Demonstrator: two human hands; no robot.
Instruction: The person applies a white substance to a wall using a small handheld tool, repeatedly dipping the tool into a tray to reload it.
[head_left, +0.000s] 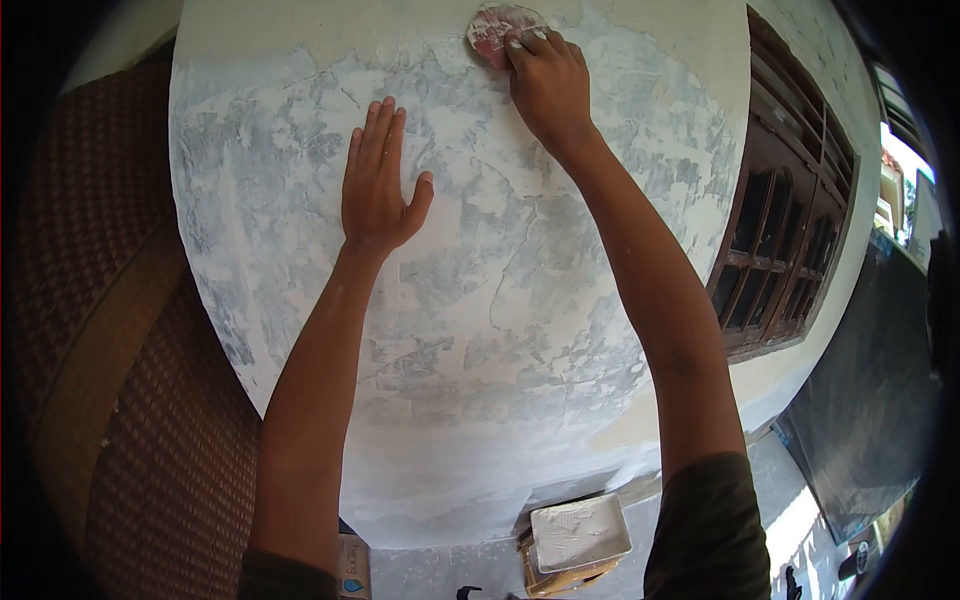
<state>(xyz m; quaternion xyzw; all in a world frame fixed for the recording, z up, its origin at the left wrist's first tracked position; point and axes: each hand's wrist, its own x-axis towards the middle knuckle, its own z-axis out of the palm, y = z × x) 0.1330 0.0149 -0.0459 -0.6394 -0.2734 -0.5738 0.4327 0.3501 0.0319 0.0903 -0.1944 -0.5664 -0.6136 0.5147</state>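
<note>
Wall fills most of the view behind both hands, pale and patchy, with white smears over grey; above the left hand it turns to a more even cream colour. Brown panel with a woven pattern stands to the left of the left hand and lower. To the right of the right hand, also reaching lower, is a dark brown window. Well below the right hand, a tray with white paste sits on a carton.

Left hand is spread against the wall, its fingers straight and close together, its thumb apart; I cannot tell how firmly the palm touches. Right hand is higher and is clamped on a disc, fingers bent over its edge. This disc lies at the upper left of the right hand, up against the wall. It looks thin and roundish, of dull red colour, with white smears over its face and upper rim.
</note>
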